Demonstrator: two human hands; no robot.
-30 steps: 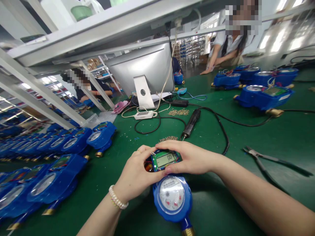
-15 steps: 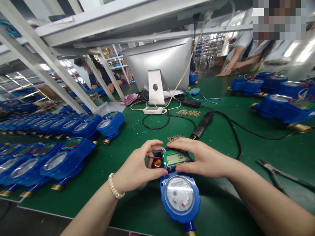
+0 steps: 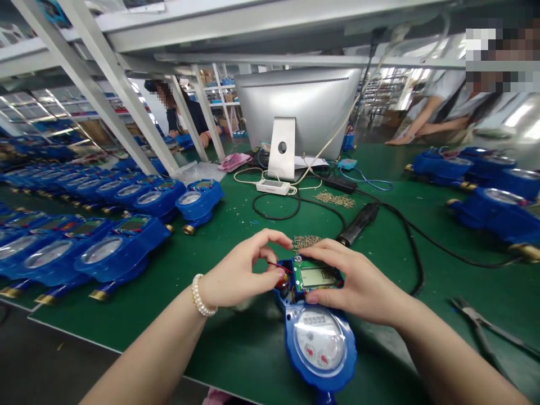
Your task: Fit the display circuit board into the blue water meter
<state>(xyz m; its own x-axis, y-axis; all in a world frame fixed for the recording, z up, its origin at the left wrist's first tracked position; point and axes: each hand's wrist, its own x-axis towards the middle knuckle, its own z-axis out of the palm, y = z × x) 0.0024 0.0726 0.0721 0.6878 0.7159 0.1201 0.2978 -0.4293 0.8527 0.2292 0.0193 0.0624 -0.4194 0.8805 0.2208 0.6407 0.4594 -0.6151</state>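
A blue water meter (image 3: 320, 343) lies before me, its round dial facing up and its upper housing uncovered. In that housing sits a green circuit board (image 3: 298, 275) with a lit display. My right hand (image 3: 358, 278) grips the board between thumb and fingers, across its right part. My left hand (image 3: 244, 270) is at the housing's left end, thumb pressed on a round reddish part that looks like a battery (image 3: 283, 286). Its index finger is raised, the other fingers curled behind. A red wire (image 3: 278, 266) runs from those fingers towards the board.
Brass-coloured screws (image 3: 307, 242) lie just behind the meter, beside a black electric screwdriver (image 3: 358, 224). Pliers (image 3: 475, 318) are at the right. Rows of blue meters (image 3: 122, 247) fill the left, more the right. A monitor (image 3: 295, 107) stands behind cables. Two people are beyond the table.
My left thumb has moved from the board's edge onto the round part, and the left index finger has lifted. My right hand keeps hold of the board. The camera view has shifted slightly.
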